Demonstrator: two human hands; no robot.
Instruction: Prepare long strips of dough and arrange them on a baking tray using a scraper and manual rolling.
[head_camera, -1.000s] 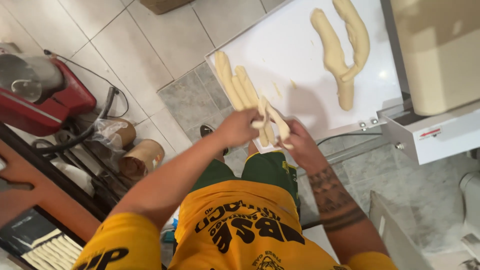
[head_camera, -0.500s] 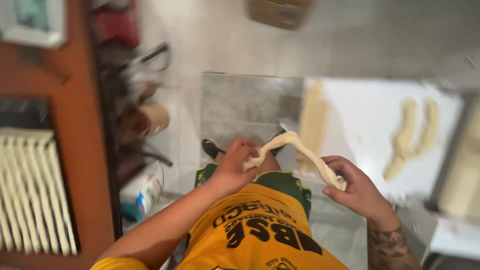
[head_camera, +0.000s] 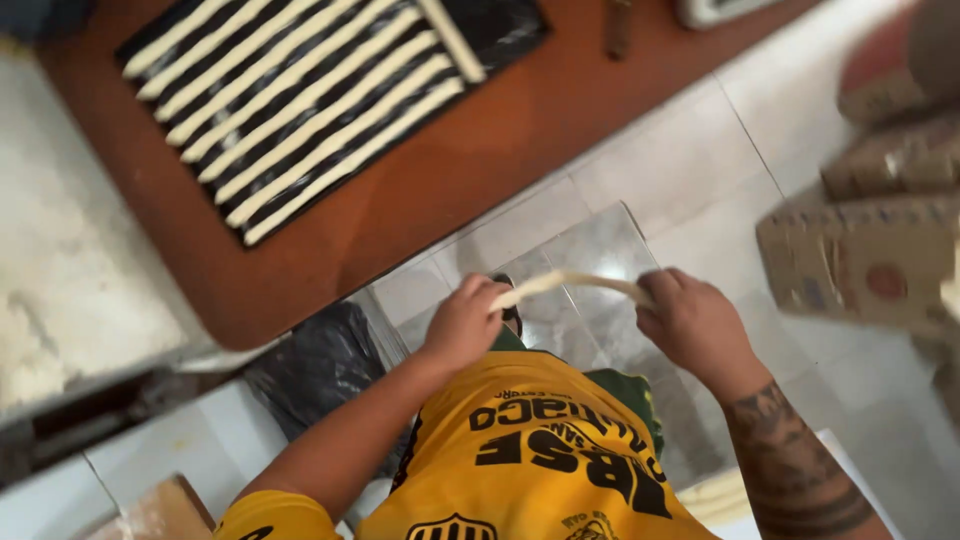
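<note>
A pale dough strip stretches between my two hands, held in front of my yellow shirt above the tiled floor. My left hand pinches its left end. My right hand grips the right end, fingers curled around it. On the orange-brown table ahead lies a black tray carrying several long dough strips laid side by side in rows.
A floured white surface lies left of the table. A black bag sits on the floor by my left arm. Cardboard boxes are stacked at the right. More dough shows at the bottom right.
My view has swung from the white board with dough pieces over to the brown table and black tray. Both hands kept the dough strip, now pulled longer and thinner between them.
</note>
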